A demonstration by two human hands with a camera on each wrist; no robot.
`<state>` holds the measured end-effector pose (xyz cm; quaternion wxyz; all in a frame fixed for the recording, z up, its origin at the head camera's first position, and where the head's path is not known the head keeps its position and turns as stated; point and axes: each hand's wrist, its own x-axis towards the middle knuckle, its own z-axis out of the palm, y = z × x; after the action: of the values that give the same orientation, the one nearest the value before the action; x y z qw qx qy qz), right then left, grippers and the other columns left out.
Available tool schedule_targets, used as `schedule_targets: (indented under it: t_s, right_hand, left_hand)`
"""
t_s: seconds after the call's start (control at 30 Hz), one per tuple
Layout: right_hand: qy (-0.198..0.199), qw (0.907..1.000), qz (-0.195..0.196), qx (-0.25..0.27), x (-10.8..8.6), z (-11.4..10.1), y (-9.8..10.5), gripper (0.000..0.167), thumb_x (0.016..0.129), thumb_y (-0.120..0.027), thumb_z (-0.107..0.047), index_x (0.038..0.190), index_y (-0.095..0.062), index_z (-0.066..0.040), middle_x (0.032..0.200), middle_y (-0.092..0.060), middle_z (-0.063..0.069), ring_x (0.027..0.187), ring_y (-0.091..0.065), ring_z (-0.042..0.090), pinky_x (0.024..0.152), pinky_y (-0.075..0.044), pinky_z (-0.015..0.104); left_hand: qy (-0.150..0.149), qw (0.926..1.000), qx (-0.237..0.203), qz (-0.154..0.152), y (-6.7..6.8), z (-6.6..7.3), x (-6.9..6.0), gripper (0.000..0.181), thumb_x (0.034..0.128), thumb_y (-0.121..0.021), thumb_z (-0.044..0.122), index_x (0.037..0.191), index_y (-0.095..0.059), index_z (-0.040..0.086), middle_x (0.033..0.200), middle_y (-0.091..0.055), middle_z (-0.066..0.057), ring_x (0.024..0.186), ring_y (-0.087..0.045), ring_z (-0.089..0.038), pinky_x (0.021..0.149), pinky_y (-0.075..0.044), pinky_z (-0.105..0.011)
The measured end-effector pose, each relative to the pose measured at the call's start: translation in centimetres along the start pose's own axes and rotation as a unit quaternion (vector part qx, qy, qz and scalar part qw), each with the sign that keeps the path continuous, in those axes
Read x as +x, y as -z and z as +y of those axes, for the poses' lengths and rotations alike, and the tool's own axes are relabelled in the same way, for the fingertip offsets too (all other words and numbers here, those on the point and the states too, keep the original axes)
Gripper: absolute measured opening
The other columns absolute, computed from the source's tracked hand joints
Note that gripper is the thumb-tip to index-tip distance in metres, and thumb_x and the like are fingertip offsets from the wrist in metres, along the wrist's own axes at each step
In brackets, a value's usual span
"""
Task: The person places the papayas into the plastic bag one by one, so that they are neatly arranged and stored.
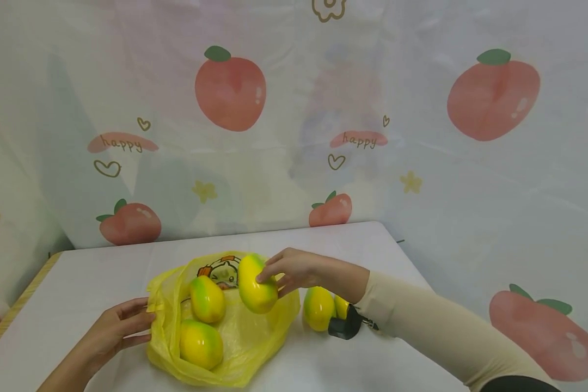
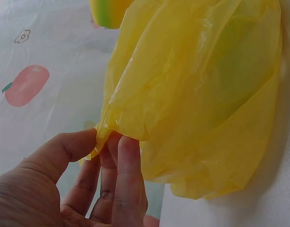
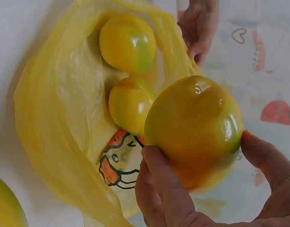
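Observation:
A yellow plastic bag [image 1: 245,348] with a cartoon print lies with its mouth open on the white table. Two yellow-green mangoes [image 1: 208,299] sit inside it on the left. My left hand [image 1: 122,329] pinches the bag's left edge between thumb and fingers, as the left wrist view shows with the hand [image 2: 107,184] at a fold of the plastic. Over the bag's mouth my right hand [image 1: 294,269] grips a third mango [image 1: 256,288]; in the right wrist view that mango [image 3: 194,132] is held between thumb and fingertips.
Right of the bag, a mango [image 1: 318,309] rests on the white table [image 1: 353,239], with another mango [image 1: 342,306] partly hidden behind the right wrist's black device [image 1: 345,325]. A fruit-printed backdrop [image 1: 284,163] stands behind the table.

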<state>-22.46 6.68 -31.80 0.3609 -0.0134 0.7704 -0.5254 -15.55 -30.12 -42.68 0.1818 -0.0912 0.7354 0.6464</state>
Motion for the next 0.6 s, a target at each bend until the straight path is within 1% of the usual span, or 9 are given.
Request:
schedule_targets:
  t_s: [0.27,0.47,0.6]
  right_hand:
    - [-0.011,0.9999,0.007,0.004,0.9,0.5,-1.5,0.061,0.087,-0.075,-0.014,0.137,-0.048,0.007,0.131,-0.054,0.020,0.115,-0.061,0.040,0.089,-0.057,0.048]
    - [-0.010,0.9998,0.011,0.010,1.7,1.0,-2.0,0.064,0.086,-0.076,-0.014,0.138,-0.046,0.008,0.133,-0.052,0.022,0.117,-0.059,0.042,0.088,-0.058,0.049]
    - [-0.009,0.9997,0.015,0.017,2.3,1.4,-2.2,0.064,0.085,-0.076,-0.013,0.138,-0.046,0.009,0.137,-0.049,0.024,0.118,-0.058,0.044,0.087,-0.058,0.049]
  left_hand:
    - [0.003,1.0000,-0.002,0.005,0.0,-0.2,0.1,0.073,0.0946,-0.067,0.025,0.148,-0.030,-0.007,0.129,-0.058,-0.003,0.097,-0.066,-0.010,0.086,-0.060,-0.039]
    - [0.004,1.0000,0.002,0.008,0.0,-0.3,0.1,0.074,0.0947,-0.067,0.025,0.149,-0.028,-0.008,0.135,-0.055,-0.009,0.098,-0.065,-0.010,0.087,-0.060,-0.039]
    - [0.004,1.0000,0.003,0.007,0.1,-0.3,0.0,0.072,0.0946,-0.067,0.025,0.148,-0.031,-0.007,0.132,-0.057,-0.006,0.098,-0.065,-0.010,0.087,-0.060,-0.039]
